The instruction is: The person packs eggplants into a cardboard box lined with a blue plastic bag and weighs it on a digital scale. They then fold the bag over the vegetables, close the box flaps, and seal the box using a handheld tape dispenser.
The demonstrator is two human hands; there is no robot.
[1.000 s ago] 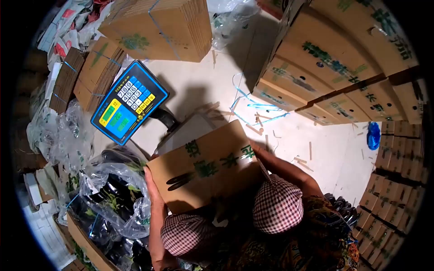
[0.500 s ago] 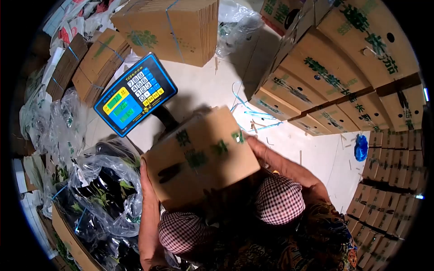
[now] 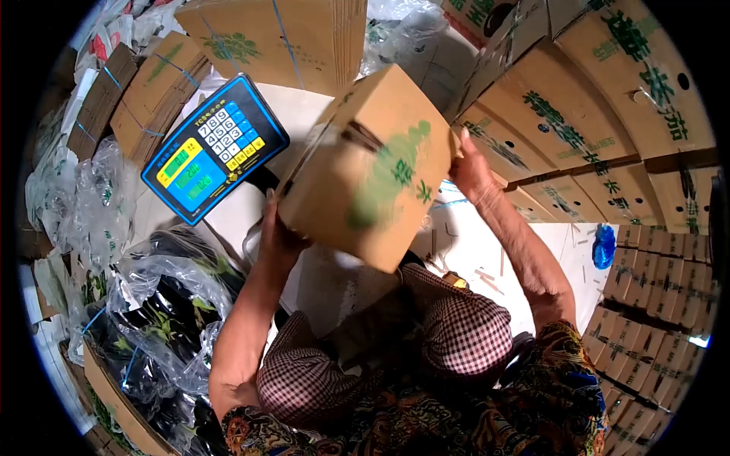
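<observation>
Between my two hands a brown cardboard box [image 3: 380,175] with green printing is held up at a tilt, slightly blurred by motion. My left hand [image 3: 280,234] grips its lower left corner, with the fingers partly hidden beneath. At the right side of the box, my right hand [image 3: 473,169] holds the edge, thumb up. Just left of the box stands the blue-framed scale display [image 3: 215,150] with a number keypad and lit readings. Part of the pale surface below the box shows between my checkered knees [image 3: 468,334].
Stacked cartons [image 3: 563,125] rise close on the right, with more cartons [image 3: 654,281] beyond. At lower left, an open box holds eggplants [image 3: 171,311] in clear plastic. Flattened cardboard bundles [image 3: 262,42] stand at the back. Blue strapping and cardboard scraps [image 3: 487,281] lie on the floor.
The box has been lifted up and forward, away from my lap, and turned so another printed face shows. Both hands moved with it, and the view shifted slightly.
</observation>
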